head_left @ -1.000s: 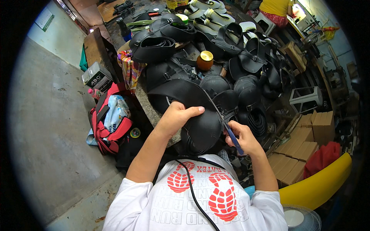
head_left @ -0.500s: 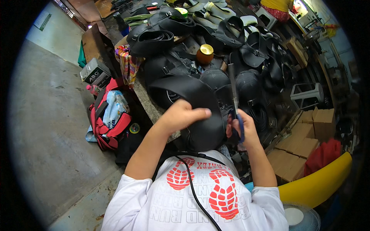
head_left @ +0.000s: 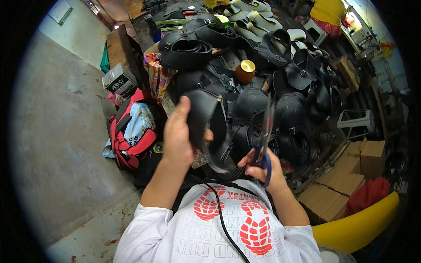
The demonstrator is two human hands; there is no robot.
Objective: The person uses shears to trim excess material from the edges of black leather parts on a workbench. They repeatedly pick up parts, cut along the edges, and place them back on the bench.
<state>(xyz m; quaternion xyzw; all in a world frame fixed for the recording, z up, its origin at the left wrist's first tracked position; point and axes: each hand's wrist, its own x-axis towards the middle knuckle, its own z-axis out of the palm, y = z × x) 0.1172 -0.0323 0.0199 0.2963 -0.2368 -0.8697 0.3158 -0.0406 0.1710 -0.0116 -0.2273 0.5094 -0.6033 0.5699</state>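
My left hand [head_left: 179,138] grips a curved black leather-like sandal upper [head_left: 202,111], thumb on the near side and a fingertip showing beyond its edge. The piece stands tilted above the work table, its lower end smeared by motion. A small yellowish spot shows near its upper right edge. My right hand [head_left: 271,172] is closed round the blue handles of a pair of scissors [head_left: 267,127]. Their long blades point up and away, apart from the black piece and slightly blurred. Beyond both hands lie black sandals [head_left: 291,107] with buckled straps.
An orange-brown jar [head_left: 245,71] with a gold lid stands among the sandals. Pale footwear [head_left: 254,26] is heaped farther back. Left are a red bag [head_left: 127,144] and a metal can [head_left: 119,82]; right, cardboard boxes [head_left: 337,182] and a yellow chair [head_left: 364,223]. A person in yellow [head_left: 329,13] is behind.
My left hand has turned upright and moved left, swinging the black upper from lying broad to standing on edge. The scissors in my right hand have shifted slightly lower; the whole view has moved a little.
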